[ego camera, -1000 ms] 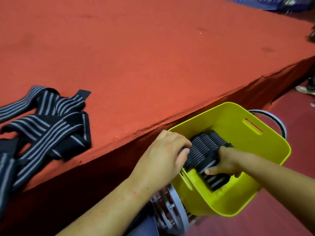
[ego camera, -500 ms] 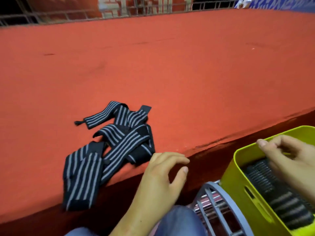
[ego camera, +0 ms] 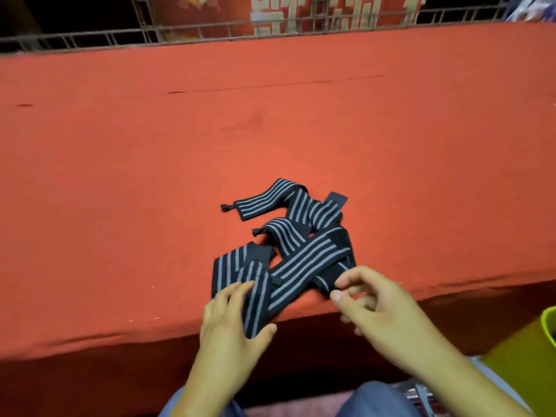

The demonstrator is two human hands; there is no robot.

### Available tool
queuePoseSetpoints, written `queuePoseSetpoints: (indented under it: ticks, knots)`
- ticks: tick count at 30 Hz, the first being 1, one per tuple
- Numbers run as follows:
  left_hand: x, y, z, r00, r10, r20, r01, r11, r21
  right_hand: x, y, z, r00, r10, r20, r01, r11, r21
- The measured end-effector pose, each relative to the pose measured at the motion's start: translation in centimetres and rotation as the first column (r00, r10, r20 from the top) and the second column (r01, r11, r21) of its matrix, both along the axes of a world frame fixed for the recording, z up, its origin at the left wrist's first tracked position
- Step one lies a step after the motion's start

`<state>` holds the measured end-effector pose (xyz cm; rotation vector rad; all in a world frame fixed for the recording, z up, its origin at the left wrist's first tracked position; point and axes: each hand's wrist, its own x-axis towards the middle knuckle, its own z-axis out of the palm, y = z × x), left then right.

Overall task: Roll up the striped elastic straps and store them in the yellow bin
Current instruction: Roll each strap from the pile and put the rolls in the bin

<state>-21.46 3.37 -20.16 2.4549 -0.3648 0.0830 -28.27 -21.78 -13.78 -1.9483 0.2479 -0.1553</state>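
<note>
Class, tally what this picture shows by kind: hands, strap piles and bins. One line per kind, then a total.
Hands: 2 (left hand, right hand)
Strap pile: 1 (the straps in it are too tangled to count singly)
Bin: 1
Total: 4

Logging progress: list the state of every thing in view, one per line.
straps: unrolled, in a tangled pile at the platform's near edge.
left hand: grips the nearest strap end between thumb and fingers.
right hand: fingers curled at the pile's right edge; grip unclear.
bin: only a corner shows; contents hidden.
</note>
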Motion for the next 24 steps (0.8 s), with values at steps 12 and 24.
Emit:
queuePoseSetpoints:
  ticks: [12,24]
  knots:
    - [1.1,3.4,0.1,0.96,0.066,-0.274,-0.143,0.951,-0.273,5.5,8.7,-3.4,0.963,-0.008,-0.271,0.085,0.957,0.276]
    - [-0.1,4.3,0.9,0.946,-0.192,-0.263,0.071,0.909,-0.411,7.4,11.3,-3.8,0.932,-0.047,-0.359,0.246,0.81,0.532]
